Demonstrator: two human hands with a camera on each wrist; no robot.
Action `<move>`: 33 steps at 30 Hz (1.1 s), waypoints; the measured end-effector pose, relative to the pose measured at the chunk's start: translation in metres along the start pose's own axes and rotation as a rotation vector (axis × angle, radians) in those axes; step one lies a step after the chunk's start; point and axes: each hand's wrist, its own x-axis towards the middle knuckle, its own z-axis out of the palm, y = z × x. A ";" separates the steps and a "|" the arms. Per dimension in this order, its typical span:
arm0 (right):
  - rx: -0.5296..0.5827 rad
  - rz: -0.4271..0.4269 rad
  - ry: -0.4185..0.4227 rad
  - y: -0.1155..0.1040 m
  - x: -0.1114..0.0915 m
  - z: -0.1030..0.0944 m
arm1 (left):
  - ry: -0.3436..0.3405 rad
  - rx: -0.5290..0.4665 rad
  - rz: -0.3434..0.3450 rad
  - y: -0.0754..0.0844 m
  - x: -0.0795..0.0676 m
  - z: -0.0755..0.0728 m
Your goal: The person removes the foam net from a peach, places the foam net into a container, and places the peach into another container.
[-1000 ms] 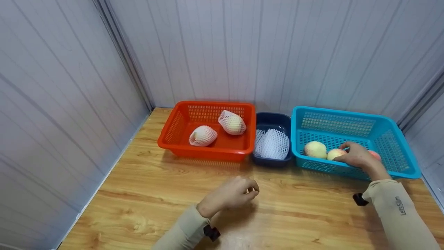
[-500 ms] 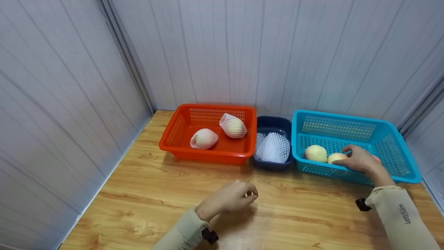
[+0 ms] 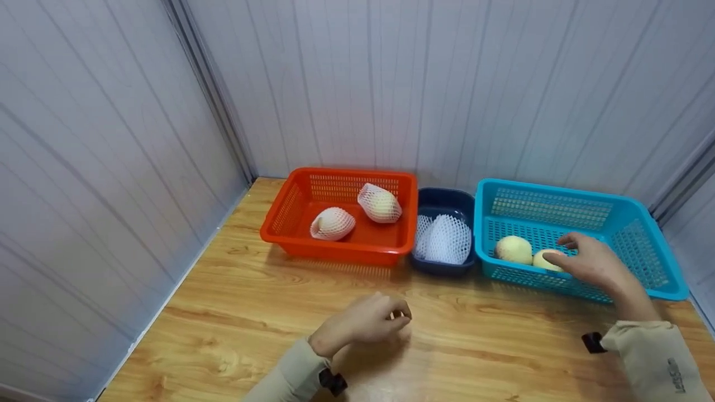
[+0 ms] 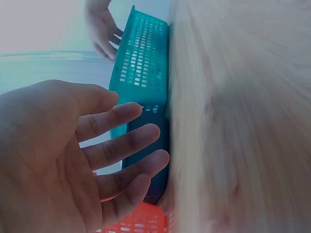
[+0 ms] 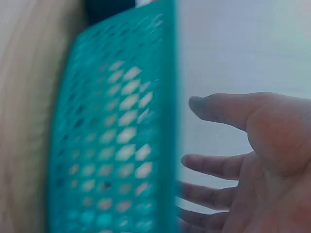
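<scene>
My right hand (image 3: 597, 262) hovers over the near rim of the turquoise basket (image 3: 651, 240), fingers spread. In the right wrist view its palm and fingers (image 5: 214, 166) hold nothing. Beside its thumb lie a pale peach (image 3: 514, 249) and a second, blushed peach (image 3: 546, 259), partly covered by the hand. My left hand (image 3: 363, 321) stays above the wooden table (image 3: 268, 346), fingers loosely bent around nothing; the left wrist view shows its bare palm (image 4: 43, 160).
A red basket (image 3: 341, 251) at the left holds two peaches in white foam nets, one front (image 3: 333, 224), one back (image 3: 380, 204). Between the baskets stands a navy tub (image 3: 444, 269) with white foam nets (image 3: 447, 240). Panelled walls (image 3: 357, 84) enclose the table's back and sides.
My right hand has drawn back from the second peach, towards me and rightward, its fingers spreading. The reddish fruit seen right of it earlier is now hidden. My left hand has barely moved.
</scene>
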 end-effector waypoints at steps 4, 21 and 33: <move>0.013 -0.061 0.026 -0.027 -0.022 0.000 | 0.024 -0.040 0.001 -0.004 0.001 -0.007; 0.244 -0.548 0.284 -0.070 -0.063 0.064 | 0.111 -0.161 -0.042 -0.015 -0.009 -0.022; 0.234 -0.588 0.244 -0.057 -0.061 0.074 | 0.187 -0.161 -0.028 -0.018 -0.005 -0.041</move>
